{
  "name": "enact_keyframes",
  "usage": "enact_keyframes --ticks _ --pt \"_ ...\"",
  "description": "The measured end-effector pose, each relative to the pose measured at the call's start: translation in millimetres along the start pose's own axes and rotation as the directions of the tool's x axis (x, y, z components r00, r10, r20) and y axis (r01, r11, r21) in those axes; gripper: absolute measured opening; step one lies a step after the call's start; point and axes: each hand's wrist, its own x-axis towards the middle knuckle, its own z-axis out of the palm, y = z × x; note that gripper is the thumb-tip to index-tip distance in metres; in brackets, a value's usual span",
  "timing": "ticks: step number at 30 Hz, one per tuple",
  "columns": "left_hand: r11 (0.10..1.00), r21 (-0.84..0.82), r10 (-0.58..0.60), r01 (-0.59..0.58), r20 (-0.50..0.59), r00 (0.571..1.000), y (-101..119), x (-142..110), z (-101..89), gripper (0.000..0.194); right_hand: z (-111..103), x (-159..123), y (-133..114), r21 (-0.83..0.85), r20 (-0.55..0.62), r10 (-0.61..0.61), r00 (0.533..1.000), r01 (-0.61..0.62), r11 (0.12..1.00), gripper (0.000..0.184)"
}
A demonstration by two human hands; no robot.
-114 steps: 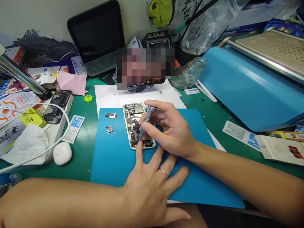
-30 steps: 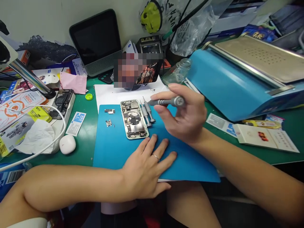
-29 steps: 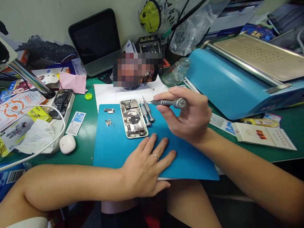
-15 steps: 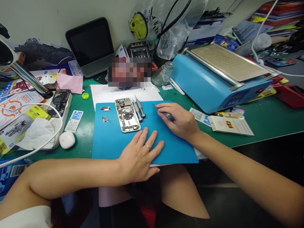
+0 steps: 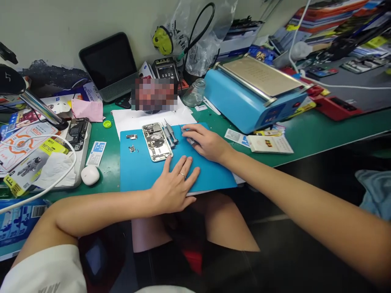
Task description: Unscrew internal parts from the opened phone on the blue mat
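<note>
My left hand (image 5: 171,183) lies flat on the blue mat (image 5: 137,173) at its front edge, fingers spread, holding nothing. Just beyond its fingertips is an opened smartphone (image 5: 157,142) with its inner parts showing. My right hand (image 5: 209,142) rests on the mat's right side, its fingers closed over a small grey screwdriver (image 5: 192,141), partly hidden beneath them. Two more screwdrivers (image 5: 171,134) lie side by side between the phone and my right hand. Left of the phone are a small dark part (image 5: 131,136) and a little metal piece (image 5: 132,149) with tiny bits beside it.
A blue machine with a metal plate (image 5: 244,93) stands at the back right, a glass jar (image 5: 194,92) beside it. A dark-screened display (image 5: 108,61) leans at the back. A white earbud case (image 5: 90,175), boxes and a looping white cable (image 5: 71,162) crowd the left.
The view has swung to the right, so the bench appears shifted left. Both hands keep nearly the same places on the mat, the right one still over the screwdriver.
</note>
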Motion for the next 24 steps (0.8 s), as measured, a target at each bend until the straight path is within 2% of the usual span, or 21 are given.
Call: enact_keyframes --ticks 6,15,24 --pt "1.000 0.022 -0.002 0.002 0.015 1.000 -1.0 2.6 -0.9 0.081 1.0 6.6 -0.1 0.003 0.026 0.115 0.993 -0.115 0.993 0.040" --pt "1.000 0.015 0.011 -0.011 -0.006 1.000 -0.8 6.6 -1.1 0.081 -7.6 15.0 -1.0 -0.070 0.162 0.156 0.974 -0.146 0.987 0.052" --pt "1.000 0.005 0.014 -0.014 0.001 1.000 0.2 8.5 -0.5 0.081 -10.6 16.3 -2.4 -0.148 0.210 0.289 0.934 -0.262 0.954 0.059"
